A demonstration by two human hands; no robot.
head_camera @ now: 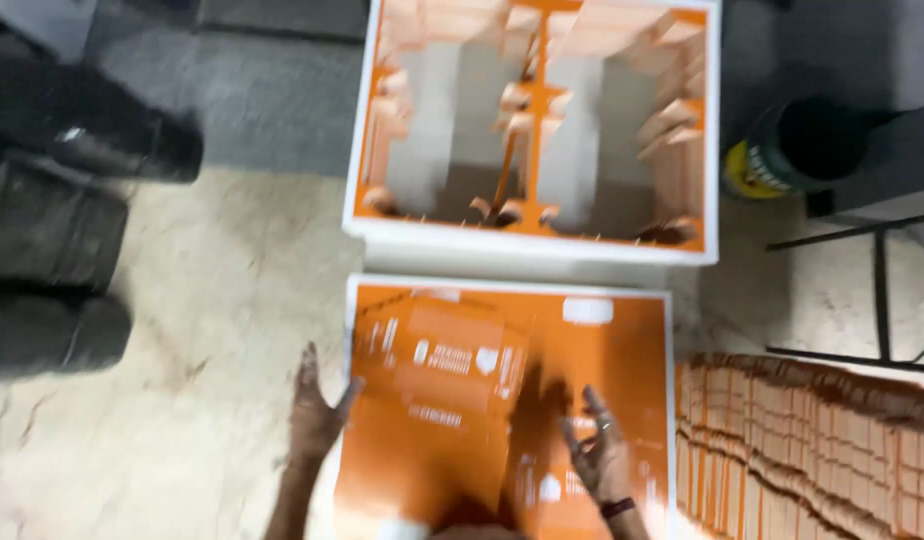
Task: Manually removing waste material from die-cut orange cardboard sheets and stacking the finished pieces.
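I see my left hand (314, 412) open-fingered at the left edge of the flat orange carton (452, 400). My right hand (599, 455) rests on the carton, grip released. A divided orange box (535, 232) stands just beyond on the floor (222, 400).

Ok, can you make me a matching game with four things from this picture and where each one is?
Things:
1. left hand
2. right hand
3. open box with dividers
4. row of flat orange cartons

Places:
A. on top of the orange sheet
B. far side of the sheet, on the floor
C. at the sheet's left edge
D. on the floor, right of the sheet

Pairs: 1-C, 2-A, 3-B, 4-D
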